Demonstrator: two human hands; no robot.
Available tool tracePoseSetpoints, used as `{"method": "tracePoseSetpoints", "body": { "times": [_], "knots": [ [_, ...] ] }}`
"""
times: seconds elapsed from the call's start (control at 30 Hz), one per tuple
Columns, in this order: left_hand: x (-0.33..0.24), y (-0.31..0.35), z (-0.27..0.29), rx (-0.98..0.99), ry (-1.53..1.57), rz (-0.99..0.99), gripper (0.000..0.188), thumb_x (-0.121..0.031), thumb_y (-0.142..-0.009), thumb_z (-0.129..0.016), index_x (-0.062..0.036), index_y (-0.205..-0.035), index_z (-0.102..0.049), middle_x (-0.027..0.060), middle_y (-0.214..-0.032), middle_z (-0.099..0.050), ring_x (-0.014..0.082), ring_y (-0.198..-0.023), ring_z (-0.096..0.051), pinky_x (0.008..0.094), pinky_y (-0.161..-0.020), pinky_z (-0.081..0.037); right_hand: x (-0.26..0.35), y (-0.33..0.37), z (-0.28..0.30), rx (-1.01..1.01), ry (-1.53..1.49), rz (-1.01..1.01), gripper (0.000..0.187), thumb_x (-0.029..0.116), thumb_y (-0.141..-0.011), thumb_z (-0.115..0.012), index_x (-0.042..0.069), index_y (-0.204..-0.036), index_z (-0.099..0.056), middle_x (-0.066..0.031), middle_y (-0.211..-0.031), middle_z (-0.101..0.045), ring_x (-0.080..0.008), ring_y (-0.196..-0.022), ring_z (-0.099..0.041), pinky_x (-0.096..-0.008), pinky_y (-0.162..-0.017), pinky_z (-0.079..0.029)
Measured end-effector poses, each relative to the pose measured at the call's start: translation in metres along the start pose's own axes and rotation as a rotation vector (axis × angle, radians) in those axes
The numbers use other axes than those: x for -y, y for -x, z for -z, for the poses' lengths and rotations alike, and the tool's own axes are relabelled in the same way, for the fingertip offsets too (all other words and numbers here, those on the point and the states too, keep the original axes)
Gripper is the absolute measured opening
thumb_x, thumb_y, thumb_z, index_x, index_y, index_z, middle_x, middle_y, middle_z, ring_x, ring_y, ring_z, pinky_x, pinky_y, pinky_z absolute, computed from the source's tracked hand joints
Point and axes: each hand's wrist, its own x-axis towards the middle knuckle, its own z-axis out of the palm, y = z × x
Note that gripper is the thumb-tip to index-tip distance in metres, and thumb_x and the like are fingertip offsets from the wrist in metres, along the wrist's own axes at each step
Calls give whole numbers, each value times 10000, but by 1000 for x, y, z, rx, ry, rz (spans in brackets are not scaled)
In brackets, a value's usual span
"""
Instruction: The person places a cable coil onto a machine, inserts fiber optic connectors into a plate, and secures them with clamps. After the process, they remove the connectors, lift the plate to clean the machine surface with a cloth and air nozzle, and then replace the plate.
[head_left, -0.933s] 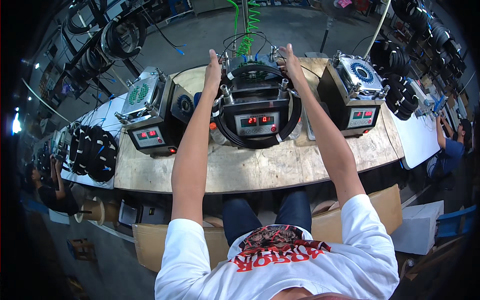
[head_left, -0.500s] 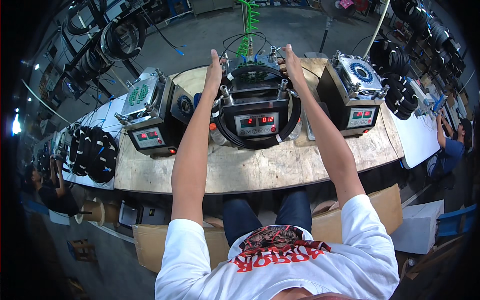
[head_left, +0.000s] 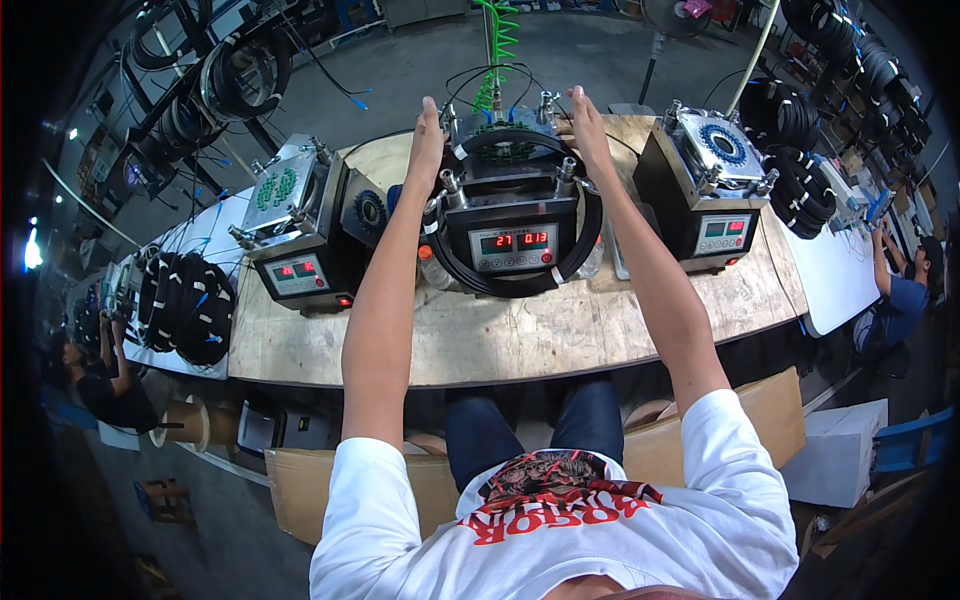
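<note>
Left hand [head_left: 427,148] and right hand [head_left: 590,138] flank the middle digital-display machine [head_left: 515,215], ringed by a black cable coil [head_left: 500,288] on the bench [head_left: 480,345], seemingly steadying it, finger closure unclear; the next move calls for matched hands.

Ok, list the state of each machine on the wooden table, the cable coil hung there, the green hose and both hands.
Middle machine: display lit
Left machine: display lit
Right machine: display lit
Cable coil: looped, hanging on middle machine
Green hose: coiled
Left hand: raised, grip unclear
Right hand: raised, grip unclear
</note>
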Motion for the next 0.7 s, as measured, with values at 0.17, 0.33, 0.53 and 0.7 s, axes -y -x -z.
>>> {"method": "tracePoseSetpoints", "body": {
  "times": [0.17,0.33,0.53,0.7],
  "knots": [
    [1,-3,2,-6,-32,6,1026,-830,-903,-283,-64,-1583,-215,320,-1400,-468,391,-1263,-527,435,-1070,-406,-3,-4,-1,33,14,-11,715,638,-1004,-403,6,-1296,-569,-67,-852,-549,-142,-666,-563,-271,-616,-479],
    [6,-9,-2,-118,-7,81,845,-806,-932,-266,-12,-1024,-541,83,-878,-521,212,-825,-520,347,-838,-441,-6,-6,-2,12,55,1,737,643,-997,-412,43,-1413,-511,-103,-953,-616,-155,-692,-577,-285,-617,-493],
    [14,-18,12,-9,-25,111,1037,-835,-896,-307,-37,-1558,-275,265,-1280,-567,322,-1116,-609,411,-948,-478,6,1,-2,89,-28,-146,788,659,-1002,-386,5,-1432,-480,-158,-1342,-562,-233,-1159,-556,-378,-963,-458],
    [7,-10,5,11,-44,98,1045,-847,-885,-303,-47,-1556,-288,302,-1366,-517,352,-1234,-554,425,-1026,-431,8,6,-1,25,-22,-18,790,668,-1000,-381,14,-1431,-474,-166,-1184,-589,-200,-999,-601,-333,-905,-465]
  ]
}}
